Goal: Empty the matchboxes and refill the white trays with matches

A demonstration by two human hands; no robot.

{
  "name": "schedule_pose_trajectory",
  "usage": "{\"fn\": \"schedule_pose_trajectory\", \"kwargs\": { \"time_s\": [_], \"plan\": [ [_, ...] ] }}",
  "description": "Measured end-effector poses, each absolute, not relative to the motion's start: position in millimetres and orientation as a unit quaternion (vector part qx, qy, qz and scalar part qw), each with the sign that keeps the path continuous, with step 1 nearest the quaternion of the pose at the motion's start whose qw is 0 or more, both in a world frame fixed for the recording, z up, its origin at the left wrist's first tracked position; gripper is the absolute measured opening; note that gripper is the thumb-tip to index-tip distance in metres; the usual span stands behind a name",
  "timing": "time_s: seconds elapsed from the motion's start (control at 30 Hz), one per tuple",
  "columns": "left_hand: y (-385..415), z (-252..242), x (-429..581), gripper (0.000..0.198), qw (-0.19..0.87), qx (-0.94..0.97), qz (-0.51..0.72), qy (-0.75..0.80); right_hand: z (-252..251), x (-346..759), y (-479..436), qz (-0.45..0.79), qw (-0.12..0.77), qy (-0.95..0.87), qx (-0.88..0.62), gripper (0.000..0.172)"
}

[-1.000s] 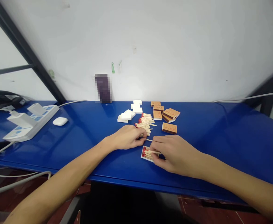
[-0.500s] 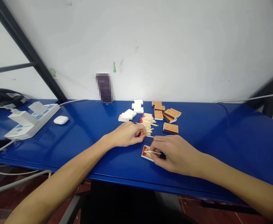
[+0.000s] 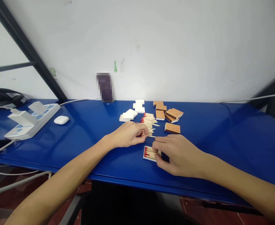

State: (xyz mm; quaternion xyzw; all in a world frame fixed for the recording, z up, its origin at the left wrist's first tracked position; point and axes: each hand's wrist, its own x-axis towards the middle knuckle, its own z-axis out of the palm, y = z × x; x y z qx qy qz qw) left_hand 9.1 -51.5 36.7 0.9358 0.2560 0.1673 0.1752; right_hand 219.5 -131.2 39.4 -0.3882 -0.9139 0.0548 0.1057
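A pile of red-tipped matches [image 3: 149, 122] lies on the blue table [image 3: 85, 140]. My left hand [image 3: 128, 135] rests at the pile's near edge, fingers pinched on a few matches. Just below it, a small open tray of matches [image 3: 148, 153] sits on the table. My right hand [image 3: 175, 153] covers the tray's right end, thumb and fingers closed on matches in it. Several brown matchbox sleeves [image 3: 169, 117] lie right of the pile, and several white empty trays [image 3: 132, 112] lie to its left.
A white power strip [image 3: 31, 120] with plugs and cables sits at the far left, a white earbud case [image 3: 61, 120] beside it. A blurred dark object [image 3: 105, 87] leans on the white wall. The table's front edge runs just below my forearms.
My left hand has drawn slightly up toward the match pile. My right hand's fingers have closed further over the matches in the tray. The view has shifted a little.
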Motion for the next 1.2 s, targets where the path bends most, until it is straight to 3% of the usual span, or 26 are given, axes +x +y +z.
{"fn": "schedule_pose_trajectory", "kwargs": {
  "time_s": [0.5, 0.83, 1.2],
  "plan": [
    [-52.1, 36.2, 8.9, 0.009, 0.161, 0.934, 0.184, 0.259, 35.0, 220.2, -125.5, 0.041, 0.103, -0.922, -0.371, 0.011],
    [-52.0, 36.5, 8.0, 0.010, 0.167, 0.935, 0.180, 0.256, 32.0, 223.0, -119.5, 0.047, 0.105, -0.932, -0.345, 0.023],
    [-55.2, 39.5, 9.7, 0.008, 0.270, 0.908, 0.198, 0.253, 33.2, 230.4, -115.2, -0.018, 0.292, -0.905, -0.310, 0.016]
  ]
}}
